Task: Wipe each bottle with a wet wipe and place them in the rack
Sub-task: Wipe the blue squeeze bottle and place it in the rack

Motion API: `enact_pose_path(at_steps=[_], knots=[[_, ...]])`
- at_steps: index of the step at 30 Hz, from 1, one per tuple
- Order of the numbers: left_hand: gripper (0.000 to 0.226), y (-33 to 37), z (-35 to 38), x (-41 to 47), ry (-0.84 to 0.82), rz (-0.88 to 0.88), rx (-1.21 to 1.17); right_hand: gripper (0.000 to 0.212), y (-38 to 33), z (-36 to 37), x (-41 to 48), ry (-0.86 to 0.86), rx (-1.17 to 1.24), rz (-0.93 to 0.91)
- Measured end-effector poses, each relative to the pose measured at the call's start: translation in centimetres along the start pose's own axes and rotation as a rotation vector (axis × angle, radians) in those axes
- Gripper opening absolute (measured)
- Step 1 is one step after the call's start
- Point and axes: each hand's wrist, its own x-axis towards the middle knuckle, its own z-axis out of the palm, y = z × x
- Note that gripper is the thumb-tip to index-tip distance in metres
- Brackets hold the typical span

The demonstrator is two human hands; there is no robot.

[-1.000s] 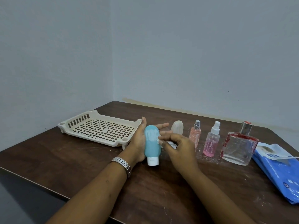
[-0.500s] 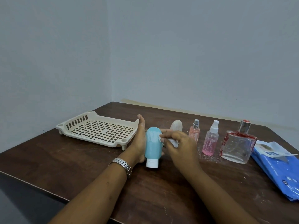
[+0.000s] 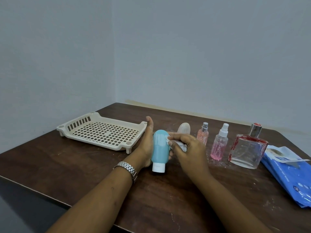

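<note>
1. A cream perforated plastic rack point(image 3: 104, 133) sits on the dark wooden tabletop point(image 3: 67, 162), toward its far left corner
2. Just right of it, the left hand point(image 3: 146, 147) holds a teal plastic squeeze bottle point(image 3: 159, 148), cap toward the near edge
3. The right hand point(image 3: 188, 148) pinches a white wet wipe point(image 3: 168, 142) against that bottle's right side
4. Behind the hands stands a pale oval bottle point(image 3: 184, 129); rightward follow a small pink spray bottle point(image 3: 202, 136), a taller pink spray bottle point(image 3: 219, 145) and a square clear glass bottle point(image 3: 247, 150)
5. A blue wet-wipe pack point(image 3: 289, 172) lies at the right edge

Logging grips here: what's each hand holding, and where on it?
Left hand holds the blue bottle by its body. Right hand pinches a wet wipe against it.
</note>
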Motion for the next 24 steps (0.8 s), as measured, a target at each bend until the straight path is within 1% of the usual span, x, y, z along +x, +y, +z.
enact_pose_path(at_steps=[9,16,24], knots=[[0.094,0.02,0.05,0.02,0.023,0.015,0.028,0.014,-0.04,0.16,0.04,-0.001,0.005,-0.010],[0.097,-0.07,-0.10,0.07,0.040,0.035,0.018,0.012,-0.10,0.09,0.03,-0.016,-0.007,-0.023],[0.098,0.30,0.14,-0.43,0.010,0.034,0.028,0.014,0.03,0.07,-0.13,-0.027,-0.017,-0.004]])
